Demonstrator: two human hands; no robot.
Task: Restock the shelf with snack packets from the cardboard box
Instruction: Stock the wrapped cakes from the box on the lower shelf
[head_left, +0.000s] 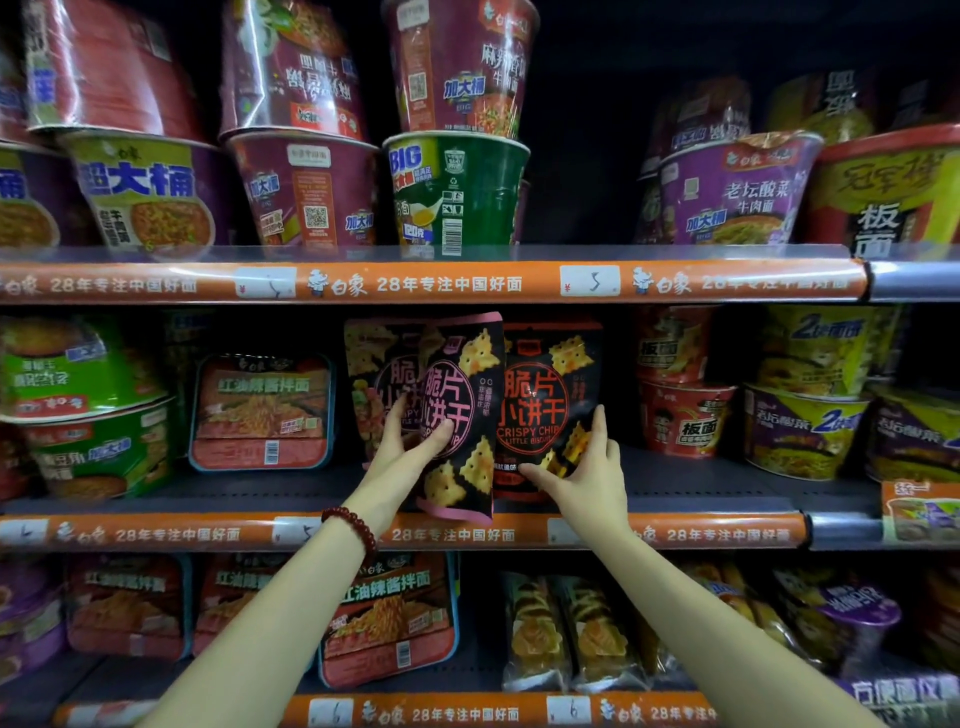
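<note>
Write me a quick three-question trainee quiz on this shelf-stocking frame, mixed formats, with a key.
1. True or false: the left hand is gripping the pink-trimmed packet on the middle shelf.
2. Multiple choice: the right hand is on which item? A) the green cup B) the red-trimmed packet C) a price tag
3. Fill in: the beaded bracelet is worn on the ___ wrist.

Key:
1. True; its thumb lies across the front of the packet.
2. B; its fingers hold the packet's lower edge.
3. Left.
</note>
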